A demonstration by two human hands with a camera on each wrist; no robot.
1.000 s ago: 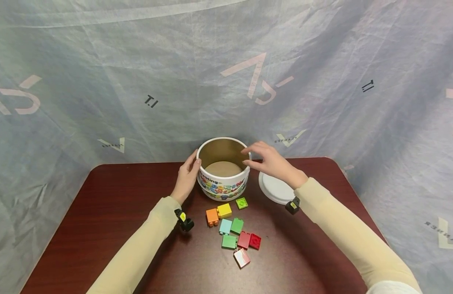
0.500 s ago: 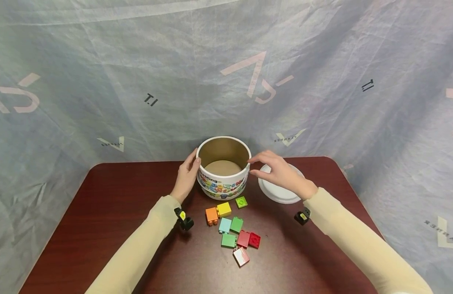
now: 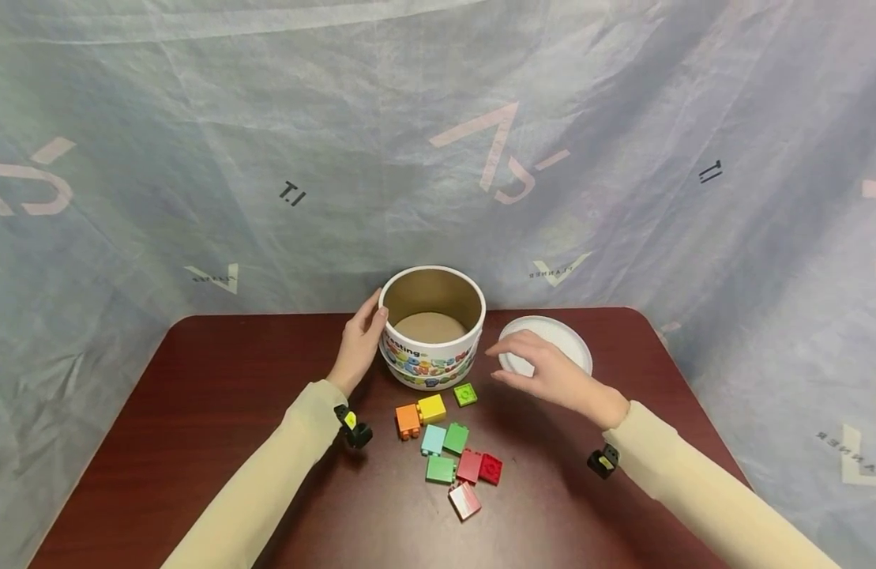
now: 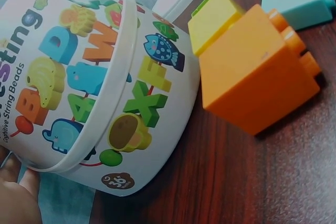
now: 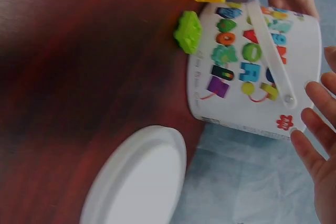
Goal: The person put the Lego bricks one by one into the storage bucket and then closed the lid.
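Observation:
A white bucket with colourful printed letters and animals stands upright at the table's back, its top uncovered and its inside bare. My left hand holds its left wall, thumb at the rim and fingers along the outside; the left wrist view catches part of these fingers near the handle. My right hand, fingers loosely bent and holding nothing, hovers right of the bucket. It partly covers the round white lid. In the right wrist view its spread fingers overlap the bucket's rim.
Several toy building bricks lie before the bucket: orange, yellow, lime green, light blue, green, red and a shiny pale-topped one. A grey printed curtain hangs behind the dark wooden table.
My right hand has moved from the bucket's right rim to the right and toward me, away from the bucket. My left hand, the bucket and the bricks have stayed put.

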